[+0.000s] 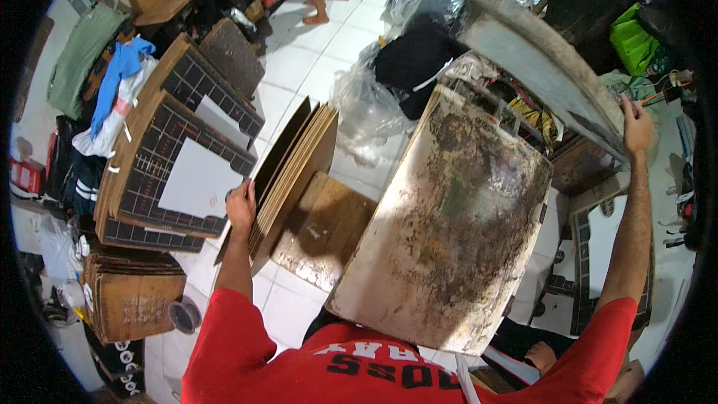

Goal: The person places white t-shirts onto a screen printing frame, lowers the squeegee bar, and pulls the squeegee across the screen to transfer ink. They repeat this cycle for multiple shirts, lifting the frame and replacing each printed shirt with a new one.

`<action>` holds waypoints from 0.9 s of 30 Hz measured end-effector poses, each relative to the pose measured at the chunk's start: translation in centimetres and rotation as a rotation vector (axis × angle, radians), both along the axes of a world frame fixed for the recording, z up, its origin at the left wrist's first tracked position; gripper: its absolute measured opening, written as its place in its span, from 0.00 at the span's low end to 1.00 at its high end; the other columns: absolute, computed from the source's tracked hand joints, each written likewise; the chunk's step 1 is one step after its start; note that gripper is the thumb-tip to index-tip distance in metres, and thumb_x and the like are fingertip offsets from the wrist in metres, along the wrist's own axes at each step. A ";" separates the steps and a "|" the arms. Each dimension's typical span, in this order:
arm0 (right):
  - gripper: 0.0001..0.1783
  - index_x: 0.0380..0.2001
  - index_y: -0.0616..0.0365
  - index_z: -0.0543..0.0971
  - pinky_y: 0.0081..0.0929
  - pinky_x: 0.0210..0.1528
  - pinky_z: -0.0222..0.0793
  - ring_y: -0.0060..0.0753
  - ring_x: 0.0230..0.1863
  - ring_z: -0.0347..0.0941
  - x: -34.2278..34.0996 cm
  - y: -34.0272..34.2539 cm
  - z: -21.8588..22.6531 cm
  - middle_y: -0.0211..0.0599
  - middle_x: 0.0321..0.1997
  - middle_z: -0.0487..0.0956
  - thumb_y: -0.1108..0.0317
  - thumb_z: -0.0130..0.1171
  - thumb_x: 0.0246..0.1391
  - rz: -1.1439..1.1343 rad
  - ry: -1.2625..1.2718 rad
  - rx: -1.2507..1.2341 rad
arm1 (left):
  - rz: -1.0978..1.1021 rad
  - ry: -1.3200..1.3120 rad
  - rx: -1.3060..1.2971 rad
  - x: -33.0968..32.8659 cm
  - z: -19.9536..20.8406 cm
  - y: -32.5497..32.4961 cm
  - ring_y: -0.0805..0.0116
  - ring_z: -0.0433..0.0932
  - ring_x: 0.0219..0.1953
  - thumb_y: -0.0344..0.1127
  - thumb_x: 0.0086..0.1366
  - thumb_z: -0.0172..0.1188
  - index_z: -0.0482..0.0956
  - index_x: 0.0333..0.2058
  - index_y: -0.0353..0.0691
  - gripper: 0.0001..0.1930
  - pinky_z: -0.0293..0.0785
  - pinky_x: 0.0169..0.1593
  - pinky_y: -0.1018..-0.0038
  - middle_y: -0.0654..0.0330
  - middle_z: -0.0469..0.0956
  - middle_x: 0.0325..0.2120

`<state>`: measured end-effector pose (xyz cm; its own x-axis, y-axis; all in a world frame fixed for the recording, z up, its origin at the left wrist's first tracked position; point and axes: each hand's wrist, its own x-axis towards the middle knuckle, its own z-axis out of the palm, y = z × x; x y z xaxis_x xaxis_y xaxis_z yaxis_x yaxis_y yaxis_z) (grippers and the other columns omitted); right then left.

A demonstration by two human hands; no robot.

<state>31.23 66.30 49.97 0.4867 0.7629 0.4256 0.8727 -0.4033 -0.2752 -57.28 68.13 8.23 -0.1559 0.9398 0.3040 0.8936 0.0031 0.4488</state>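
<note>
My left hand (241,206) is closed on the near edge of a thin dark board (285,161), beside a row of upright brown boards (310,153). Far out to the right, my right hand (637,123) grips the rim of a large framed screen (535,52), which is tilted up and has a pale grey panel. Between my arms, in front of my body, lies a slanted worktop (449,224), off-white and covered in dark stains. A wooden board (325,228) sits low between the upright boards and the worktop.
To the left stand large boards with black gridded faces (187,120) and white sheets (200,179). More brown boards (138,303) are stacked below them. Clear plastic bags (366,101) and a black cloth (419,63) lie beyond the worktop. Another person's leg (317,1) shows at the top.
</note>
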 end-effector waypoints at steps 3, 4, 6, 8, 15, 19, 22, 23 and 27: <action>0.36 0.45 0.61 0.85 0.42 0.51 0.71 0.48 0.42 0.77 -1.4 0.0 -1.0 0.48 0.44 0.85 0.34 0.56 0.62 -0.067 -0.186 0.145 | 0.035 0.039 -0.280 0.1 0.3 1.0 0.42 0.84 0.41 0.44 0.62 0.70 0.87 0.44 0.40 0.17 0.80 0.49 0.53 0.44 0.85 0.37; 0.36 0.42 0.61 0.85 0.43 0.51 0.71 0.53 0.45 0.79 -1.8 -0.3 -0.8 0.52 0.44 0.85 0.34 0.56 0.62 -0.064 -0.157 0.053 | 0.055 0.070 -0.282 0.4 0.9 1.4 0.42 0.85 0.40 0.43 0.61 0.70 0.87 0.45 0.42 0.17 0.80 0.48 0.53 0.45 0.86 0.36; 0.37 0.39 0.61 0.85 0.45 0.50 0.71 0.57 0.46 0.79 -2.9 -0.6 -0.9 0.54 0.42 0.84 0.32 0.55 0.61 -0.100 -0.214 0.074 | 0.170 0.144 -0.275 0.4 3.6 1.8 0.42 0.85 0.40 0.42 0.60 0.70 0.88 0.45 0.44 0.16 0.80 0.47 0.52 0.46 0.86 0.35; 0.37 0.37 0.61 0.84 0.50 0.49 0.72 0.63 0.49 0.78 -3.9 -0.6 -0.1 0.58 0.42 0.83 0.32 0.55 0.59 -0.084 -0.143 0.028 | 0.259 0.200 -0.217 1.1 7.8 1.9 0.42 0.85 0.40 0.41 0.59 0.70 0.88 0.45 0.46 0.15 0.80 0.47 0.53 0.47 0.86 0.34; 0.36 0.54 0.53 0.83 0.51 0.58 0.73 0.57 0.57 0.79 -6.6 -0.5 1.4 0.53 0.54 0.83 0.33 0.54 0.60 -0.152 -0.170 0.065 | 0.178 0.189 0.297 5.7 25.9 -12.2 0.41 0.81 0.31 0.27 0.52 0.61 0.84 0.33 0.41 0.08 0.74 0.36 0.51 0.48 0.81 0.24; 0.38 0.60 0.52 0.81 0.48 0.63 0.72 0.53 0.61 0.78 -6.9 -0.8 2.0 0.50 0.59 0.82 0.34 0.54 0.60 -0.102 -0.053 0.006 | -0.131 0.258 0.579 16.5 25.0 -25.9 0.56 0.78 0.28 0.26 0.47 0.60 0.84 0.29 0.47 0.10 0.69 0.32 0.61 0.60 0.79 0.24; 0.38 0.60 0.53 0.80 0.47 0.64 0.71 0.53 0.61 0.78 -7.3 -1.2 2.4 0.50 0.59 0.82 0.34 0.52 0.61 -0.083 -0.055 0.007 | -0.319 0.050 0.199 24.8 20.4 -36.2 0.54 0.78 0.38 0.32 0.47 0.69 0.85 0.37 0.48 0.14 0.69 0.42 0.57 0.59 0.82 0.34; 0.38 0.60 0.53 0.80 0.47 0.64 0.71 0.53 0.61 0.78 -7.5 -1.3 2.5 0.50 0.59 0.82 0.35 0.52 0.61 -0.074 -0.037 -0.005 | -0.477 -0.016 -0.021 25.4 18.8 -38.7 0.53 0.76 0.50 0.37 0.50 0.73 0.83 0.47 0.48 0.23 0.70 0.49 0.57 0.57 0.81 0.43; 0.38 0.61 0.53 0.80 0.47 0.64 0.71 0.52 0.61 0.77 -8.2 -1.8 2.2 0.49 0.60 0.81 0.35 0.53 0.61 -0.066 -0.039 -0.007 | -0.204 -0.195 -0.014 22.6 9.7 -42.5 0.40 0.70 0.60 0.58 0.55 0.75 0.71 0.62 0.35 0.44 0.64 0.64 0.49 0.41 0.73 0.56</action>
